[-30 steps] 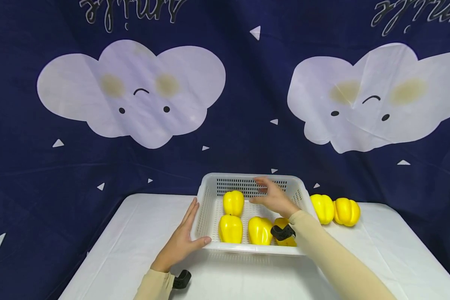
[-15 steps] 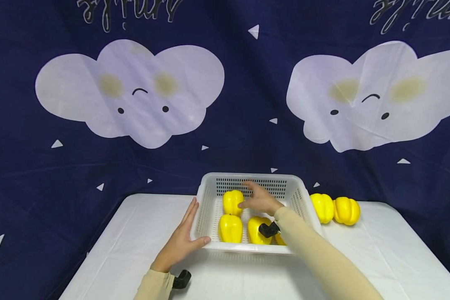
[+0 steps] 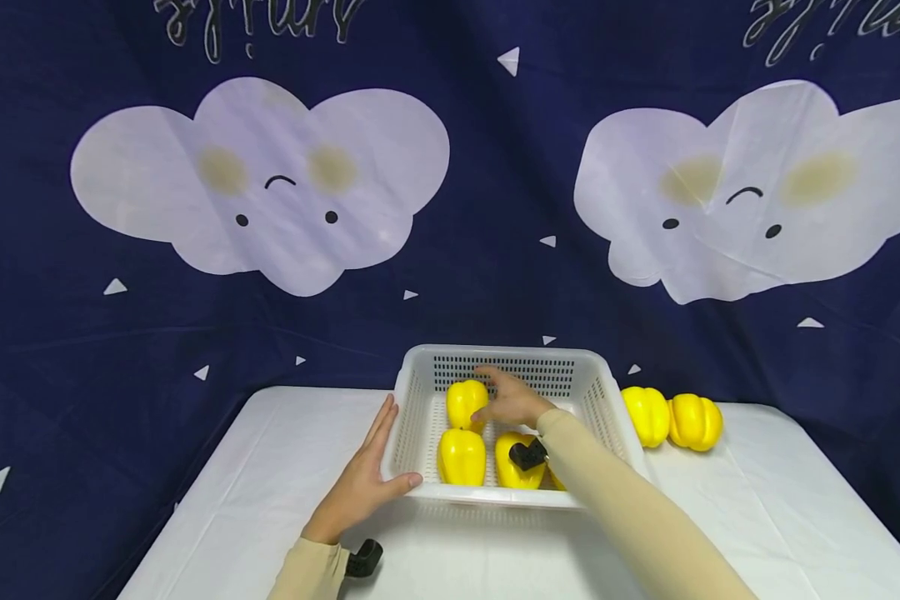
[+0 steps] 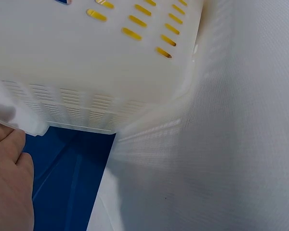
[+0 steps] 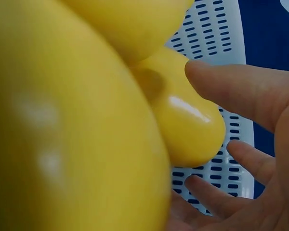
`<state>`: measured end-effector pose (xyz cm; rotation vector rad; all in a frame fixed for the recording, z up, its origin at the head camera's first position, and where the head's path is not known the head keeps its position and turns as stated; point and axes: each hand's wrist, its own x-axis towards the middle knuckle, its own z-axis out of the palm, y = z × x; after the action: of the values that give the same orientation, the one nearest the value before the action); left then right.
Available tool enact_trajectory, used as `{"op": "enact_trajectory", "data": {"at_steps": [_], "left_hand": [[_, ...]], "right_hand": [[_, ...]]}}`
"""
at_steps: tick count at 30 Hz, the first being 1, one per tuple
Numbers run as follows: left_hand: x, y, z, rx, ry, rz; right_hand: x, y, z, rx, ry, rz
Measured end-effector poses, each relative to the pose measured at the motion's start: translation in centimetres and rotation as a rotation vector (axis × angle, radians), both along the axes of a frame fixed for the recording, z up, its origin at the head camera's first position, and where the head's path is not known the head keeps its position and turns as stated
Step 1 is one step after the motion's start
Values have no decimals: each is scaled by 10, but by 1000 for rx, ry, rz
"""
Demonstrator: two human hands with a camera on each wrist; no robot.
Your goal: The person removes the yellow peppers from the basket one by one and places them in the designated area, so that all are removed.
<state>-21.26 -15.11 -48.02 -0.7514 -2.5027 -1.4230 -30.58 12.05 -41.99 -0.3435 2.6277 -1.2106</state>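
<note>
- One rectangular white plastic basket with slotted walls [image 3: 487,496].
- Six glossy yellow bell peppers [image 3: 462,458]: four inside the basket, one of those mostly hidden, and two outside it.
- One bare left hand [image 3: 362,486] and one bare right hand [image 3: 513,400], two in all.
- Two beige cloth sleeves [image 3: 637,504].
- Two small black wrist-worn devices [image 3: 363,558].
- One table covered in white cloth [image 3: 225,475].
- One dark-blue cloth backdrop [image 3: 495,208].
- Two large pale cloud shapes [image 3: 292,250] printed on the backdrop.

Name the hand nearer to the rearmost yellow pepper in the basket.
The right hand. It is inside the basket, close on the right side of the yellow pepper; contact is unclear. The left hand is farther off, outside, against the basket's left end.
</note>
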Motion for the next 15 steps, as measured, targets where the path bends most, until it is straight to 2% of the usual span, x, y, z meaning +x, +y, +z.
{"op": "enact_trajectory", "data": {"at_steps": [9,15], "left_hand": [[0,1,0,0,-24,14],[-1,1,-1,4,-16,9]], "right_hand": [[-2,-5,-2,-8,-44,51],[0,-8,-3,-9,-33,73]]}}
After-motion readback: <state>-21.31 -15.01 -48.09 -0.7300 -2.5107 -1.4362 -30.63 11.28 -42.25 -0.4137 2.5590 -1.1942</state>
